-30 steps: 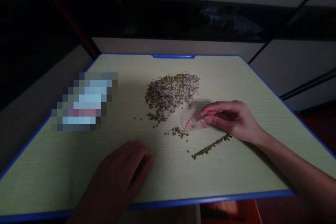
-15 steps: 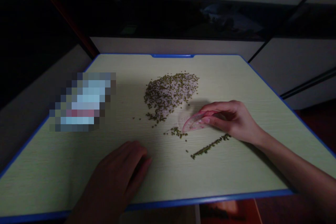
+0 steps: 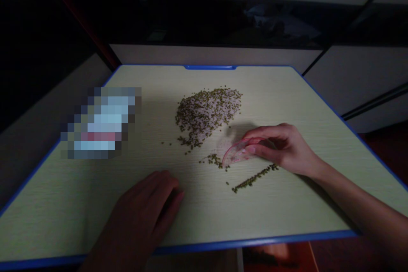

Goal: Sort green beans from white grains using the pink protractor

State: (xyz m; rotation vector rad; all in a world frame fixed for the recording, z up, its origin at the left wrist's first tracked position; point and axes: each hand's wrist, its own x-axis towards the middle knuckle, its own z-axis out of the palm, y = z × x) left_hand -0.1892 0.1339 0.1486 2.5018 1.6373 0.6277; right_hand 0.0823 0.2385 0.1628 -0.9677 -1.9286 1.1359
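Note:
My right hand (image 3: 282,148) pinches a clear plastic protractor (image 3: 237,151) with a pinkish curved rim, tilted against the table. Touching or close to its left edge is a small cluster of green mung beans (image 3: 215,160). Below the hand, more mung beans form a narrow slanting row (image 3: 255,177). Beyond lies a large pile of mung beans mixed with pale grains (image 3: 207,112). On the near left, my left hand (image 3: 149,204) rests palm down, fingers loosely bent and thumb a little apart, holding nothing visible.
A pale tabletop (image 3: 302,212) with blue edging carries everything. At its left lies a pixelated, light-blue object (image 3: 102,121) that I cannot make out. Pale cabinet fronts (image 3: 216,55) with a dark glossy band stand behind. Below the near edge, an orange-red surface (image 3: 280,259) shows.
My right hand has shifted slightly down with the protractor, whose left edge is now closer to the small bean cluster. My left hand stays in place.

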